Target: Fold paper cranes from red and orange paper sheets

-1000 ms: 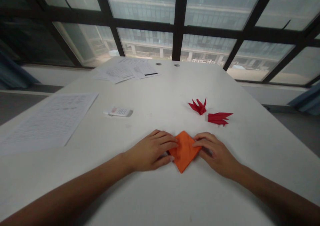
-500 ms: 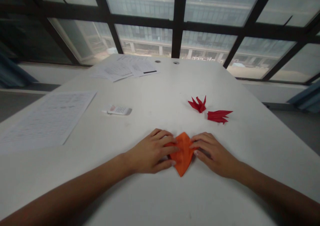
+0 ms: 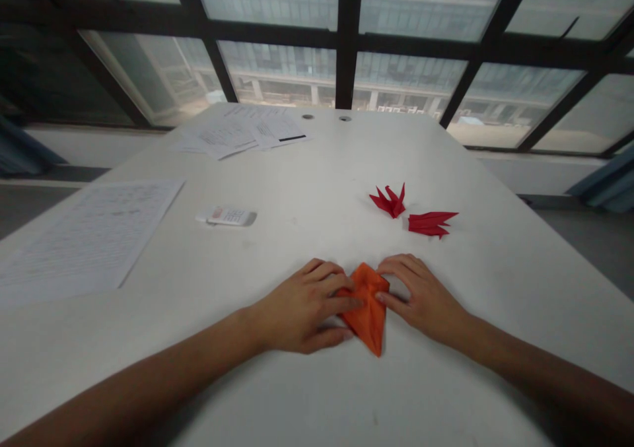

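Observation:
A folded piece of orange origami paper (image 3: 369,308) lies on the white table, its lower point angled to the right. My left hand (image 3: 310,305) covers its left corner, fingers bent over the paper and thumb along the lower left edge. On the opposite side, my right hand (image 3: 423,295) pinches the right edge between thumb and fingers. What the fingertips grip underneath is hidden. Beyond my right hand sit two red pieces: a folded paper crane (image 3: 389,201) with raised points and a flatter pleated red paper piece (image 3: 432,224).
A white packet-like object (image 3: 230,216) with printing lies left of centre. Printed sheets (image 3: 94,236) rest at the left, and more papers (image 3: 242,130) overlap at the far left. Two round cable holes (image 3: 345,118) are near the far edge, before dark-framed windows (image 3: 347,37).
The orange paper's lower point has swung to the right and its right side looks folded in. My right thumb and fingers have shifted along that edge. The view has moved slightly.

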